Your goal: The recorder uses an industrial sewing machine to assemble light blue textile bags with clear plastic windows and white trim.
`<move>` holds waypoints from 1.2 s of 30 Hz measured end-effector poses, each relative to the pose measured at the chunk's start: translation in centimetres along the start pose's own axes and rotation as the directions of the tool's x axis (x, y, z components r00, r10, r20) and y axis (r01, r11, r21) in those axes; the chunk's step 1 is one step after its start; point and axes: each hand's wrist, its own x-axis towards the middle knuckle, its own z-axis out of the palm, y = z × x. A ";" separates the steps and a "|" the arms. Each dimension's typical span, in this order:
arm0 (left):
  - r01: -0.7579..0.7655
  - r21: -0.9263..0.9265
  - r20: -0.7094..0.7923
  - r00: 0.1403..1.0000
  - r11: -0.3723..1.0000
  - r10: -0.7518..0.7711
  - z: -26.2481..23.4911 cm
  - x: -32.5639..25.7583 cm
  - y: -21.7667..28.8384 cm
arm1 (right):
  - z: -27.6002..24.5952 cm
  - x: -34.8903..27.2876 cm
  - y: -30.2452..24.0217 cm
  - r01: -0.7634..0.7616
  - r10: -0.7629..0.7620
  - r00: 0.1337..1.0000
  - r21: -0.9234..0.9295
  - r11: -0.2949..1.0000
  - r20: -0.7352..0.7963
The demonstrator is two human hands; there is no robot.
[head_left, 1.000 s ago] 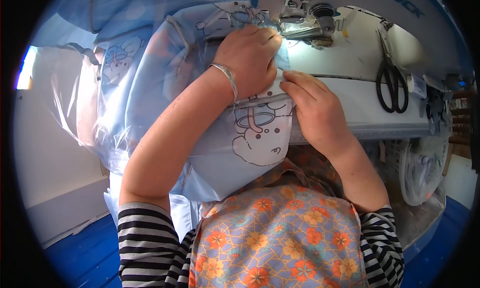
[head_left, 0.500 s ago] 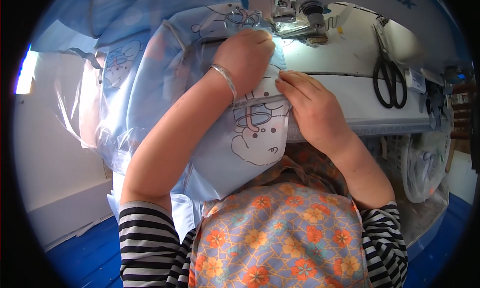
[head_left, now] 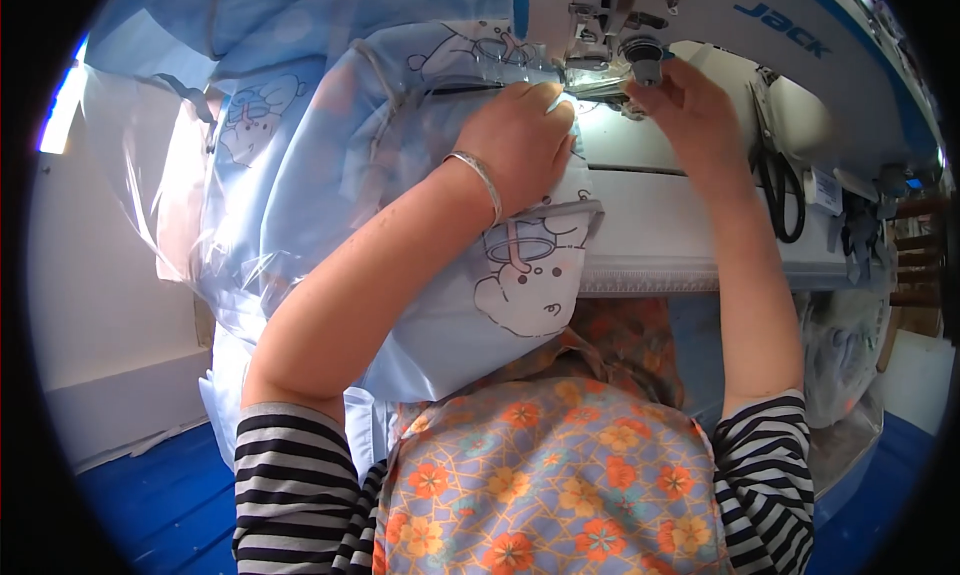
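Note:
Light blue fabric (head_left: 440,345) with a printed white cartoon animal lies under and left of the sewing machine (head_left: 690,10). My left hand (head_left: 520,140), a silver bangle at its wrist, is curled closed on the fabric's edge just left of the lit needle area. Its fingertips are partly hidden in the cloth. My right hand (head_left: 695,115) is raised to the machine, thumb and fingers bent together beside a round dark metal part (head_left: 642,55) and the metal guide below it. What its fingertips pinch, if anything, is hidden. A grey strip (head_left: 575,215) crosses the fabric below my left hand.
Black-handled scissors (head_left: 780,180) lie on the machine bed, right of my right forearm. A ruler strip (head_left: 660,280) runs along the table's front edge. Clear plastic sheeting (head_left: 150,185) hangs at the left. A clear plastic bag (head_left: 840,355) hangs at the lower right.
My right hand has let go of the fabric's right edge and moved up and right to the machine's metal parts. My left hand stays on the fabric. The view has shifted slightly.

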 end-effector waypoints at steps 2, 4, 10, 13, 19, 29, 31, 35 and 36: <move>0.001 -0.004 0.023 1.000 1.000 -0.001 0.0 0.2 -0.3 | -0.6 0.7 -0.1 0.136 -0.134 0.987 0.027 0.990 -0.085; -0.003 -0.001 0.062 0.998 1.000 0.003 0.0 0.3 -0.4 | -0.8 1.2 -0.4 0.112 -0.118 0.988 -0.071 0.991 -0.095; -0.003 -0.018 0.044 0.999 1.000 0.004 -0.3 0.1 0.1 | -0.9 1.1 -1.0 0.238 -0.267 0.955 -0.203 0.950 -0.129; 0.006 0.013 0.066 0.998 1.000 -0.007 -0.5 0.1 0.2 | -0.8 0.6 -0.9 0.170 -0.200 0.966 -0.182 0.969 -0.165; -0.023 -0.119 0.029 0.999 0.993 0.027 -0.2 0.1 -1.1 | 0.0 -3.6 -1.3 0.222 -0.192 0.973 -0.276 0.935 0.130; 0.097 -0.116 0.225 0.972 0.988 -0.069 -2.1 -0.5 0.8 | 3.5 -9.9 -1.0 0.646 -0.567 0.762 -0.307 0.699 0.313; 0.106 -0.099 0.275 0.959 0.990 -0.075 -2.3 -1.3 2.1 | 3.8 -9.9 -0.8 0.652 -0.581 0.758 -0.326 0.685 0.296; 0.027 -0.136 0.054 0.998 0.990 -0.020 -2.4 -2.4 3.2 | 4.1 -9.8 -0.5 0.683 -0.634 0.729 -0.346 0.643 0.258; 0.091 -0.173 0.139 0.988 0.981 -0.067 -2.6 -2.5 3.1 | 4.2 -9.8 -0.5 0.687 -0.641 0.725 -0.343 0.641 0.253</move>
